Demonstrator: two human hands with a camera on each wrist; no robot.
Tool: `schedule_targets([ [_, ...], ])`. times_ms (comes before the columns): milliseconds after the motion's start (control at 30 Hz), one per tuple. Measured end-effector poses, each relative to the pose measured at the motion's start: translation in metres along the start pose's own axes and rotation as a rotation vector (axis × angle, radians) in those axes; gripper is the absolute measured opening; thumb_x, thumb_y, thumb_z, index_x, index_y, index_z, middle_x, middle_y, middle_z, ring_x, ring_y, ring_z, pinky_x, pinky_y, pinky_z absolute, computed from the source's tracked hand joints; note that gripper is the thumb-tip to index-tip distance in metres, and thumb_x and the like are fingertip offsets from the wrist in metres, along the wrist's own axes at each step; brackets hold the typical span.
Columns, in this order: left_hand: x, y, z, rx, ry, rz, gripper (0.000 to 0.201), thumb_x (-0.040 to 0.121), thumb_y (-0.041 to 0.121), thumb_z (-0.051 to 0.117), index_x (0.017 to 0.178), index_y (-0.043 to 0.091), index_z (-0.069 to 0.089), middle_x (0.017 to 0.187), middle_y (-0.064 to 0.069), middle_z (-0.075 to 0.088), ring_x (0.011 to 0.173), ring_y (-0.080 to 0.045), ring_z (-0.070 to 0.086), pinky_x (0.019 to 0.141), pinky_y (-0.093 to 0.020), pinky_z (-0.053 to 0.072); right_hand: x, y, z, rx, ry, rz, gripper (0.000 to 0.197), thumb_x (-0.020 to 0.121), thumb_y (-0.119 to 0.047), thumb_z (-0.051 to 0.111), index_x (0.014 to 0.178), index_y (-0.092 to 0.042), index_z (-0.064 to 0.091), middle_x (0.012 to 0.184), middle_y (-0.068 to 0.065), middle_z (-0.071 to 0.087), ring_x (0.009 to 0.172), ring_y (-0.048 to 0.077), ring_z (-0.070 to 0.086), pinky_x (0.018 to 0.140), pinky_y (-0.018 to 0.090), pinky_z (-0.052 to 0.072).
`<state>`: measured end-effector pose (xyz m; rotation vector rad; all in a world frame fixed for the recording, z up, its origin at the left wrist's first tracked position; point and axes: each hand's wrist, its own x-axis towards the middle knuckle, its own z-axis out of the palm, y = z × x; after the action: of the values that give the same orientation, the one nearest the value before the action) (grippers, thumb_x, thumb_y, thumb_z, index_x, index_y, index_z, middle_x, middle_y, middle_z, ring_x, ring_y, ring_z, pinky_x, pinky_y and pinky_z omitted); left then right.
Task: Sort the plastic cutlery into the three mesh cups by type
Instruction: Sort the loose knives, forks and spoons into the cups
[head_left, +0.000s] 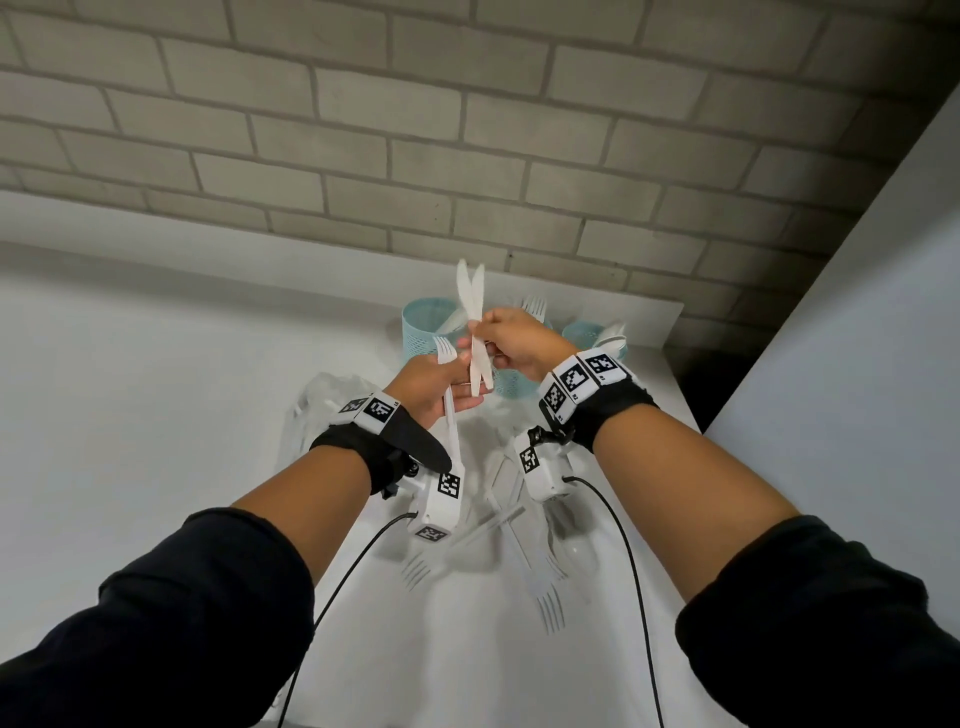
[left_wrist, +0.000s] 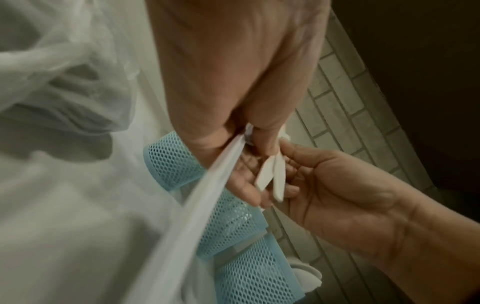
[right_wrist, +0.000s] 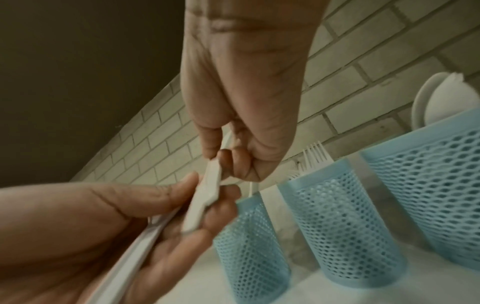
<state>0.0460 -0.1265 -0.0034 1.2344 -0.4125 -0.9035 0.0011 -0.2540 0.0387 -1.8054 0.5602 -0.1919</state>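
My right hand (head_left: 511, 338) pinches two white plastic knives (head_left: 471, 306), crossed like scissors, blades up, above the cups. My left hand (head_left: 431, 382) grips a white fork (head_left: 445, 353) with its tines up and its handle running down past the wrist. The knife handles (left_wrist: 272, 176) lie against my left fingers (right_wrist: 221, 207). Three light blue mesh cups stand by the brick wall. The left cup (head_left: 423, 332) holds a white piece, the middle cup (right_wrist: 345, 226) holds forks (right_wrist: 314, 154), and the right cup (head_left: 589, 332) holds spoons (right_wrist: 436, 98).
Several loose forks (head_left: 550, 608) and other white cutlery lie on the white table (head_left: 156, 415) under my wrists. A crumpled clear plastic bag (head_left: 332, 400) sits to the left. A white panel (head_left: 857, 364) rises at the right. Black cables (head_left: 639, 597) trail from the wrist cameras.
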Motion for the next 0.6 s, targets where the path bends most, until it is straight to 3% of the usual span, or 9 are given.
schedule_targets([
  [133,0.006,0.008,-0.008,-0.109,0.086,-0.02,0.026,0.101,0.028,0.038,0.102,0.007,0.054,0.093,-0.011,0.064,0.08,-0.019,0.064,0.07,-0.028,0.054,0.018,-0.022,-0.002,0.127,0.262,-0.137,0.013,0.098,-0.01,0.043,0.087,-0.011,0.049,0.098,0.009,0.067,0.052,0.008,0.04,0.041,0.014,0.034],
  [200,0.01,0.012,-0.011,-0.155,0.156,-0.036,0.021,0.101,0.027,0.039,0.102,0.011,0.053,0.085,-0.008,0.061,0.066,-0.014,0.059,0.057,-0.021,0.05,0.029,-0.031,-0.002,0.223,0.381,-0.198,0.006,0.099,-0.01,0.041,0.098,-0.008,0.047,0.097,0.011,0.063,0.055,0.008,0.046,0.042,0.011,0.04],
  [267,0.015,0.016,-0.015,-0.176,0.192,-0.054,0.014,0.1,0.025,0.041,0.101,0.015,0.051,0.074,-0.004,0.054,0.052,-0.009,0.044,0.041,-0.015,0.037,0.041,-0.033,0.0,0.256,0.454,-0.236,0.005,0.098,-0.01,0.043,0.099,-0.007,0.048,0.092,0.01,0.061,0.058,0.008,0.052,0.049,0.011,0.047],
  [367,0.018,0.021,-0.019,-0.204,0.167,-0.07,0.021,0.101,0.035,0.035,0.106,0.017,0.046,0.069,0.0,0.046,0.049,-0.007,0.034,0.038,-0.015,0.026,0.058,-0.026,0.011,0.16,0.445,-0.23,0.009,0.096,-0.011,0.048,0.102,-0.006,0.054,0.09,0.008,0.059,0.062,0.007,0.058,0.062,0.017,0.052],
  [433,0.018,0.023,-0.02,-0.224,0.124,-0.07,0.037,0.1,0.046,0.026,0.109,0.017,0.048,0.068,0.001,0.046,0.051,-0.007,0.034,0.042,-0.017,0.026,0.067,-0.016,0.02,0.058,0.402,-0.196,0.015,0.095,-0.011,0.05,0.106,-0.003,0.057,0.091,0.008,0.062,0.065,0.01,0.06,0.069,0.023,0.055],
  [500,0.019,0.023,-0.023,-0.254,0.065,-0.071,0.053,0.099,0.052,0.018,0.102,0.016,0.057,0.067,0.002,0.048,0.055,-0.007,0.033,0.051,-0.021,0.024,0.074,-0.006,0.027,-0.059,0.356,-0.164,0.013,0.093,-0.01,0.051,0.102,-0.005,0.06,0.086,0.009,0.065,0.068,0.017,0.063,0.076,0.032,0.055],
  [600,0.021,0.019,-0.027,-0.272,0.028,-0.091,0.044,0.099,0.039,0.025,0.095,0.015,0.061,0.067,0.004,0.052,0.054,-0.006,0.037,0.054,-0.022,0.024,0.08,0.001,0.033,-0.221,0.33,-0.151,0.012,0.085,-0.005,0.054,0.095,-0.011,0.058,0.085,0.012,0.067,0.081,0.026,0.067,0.083,0.038,0.055],
])
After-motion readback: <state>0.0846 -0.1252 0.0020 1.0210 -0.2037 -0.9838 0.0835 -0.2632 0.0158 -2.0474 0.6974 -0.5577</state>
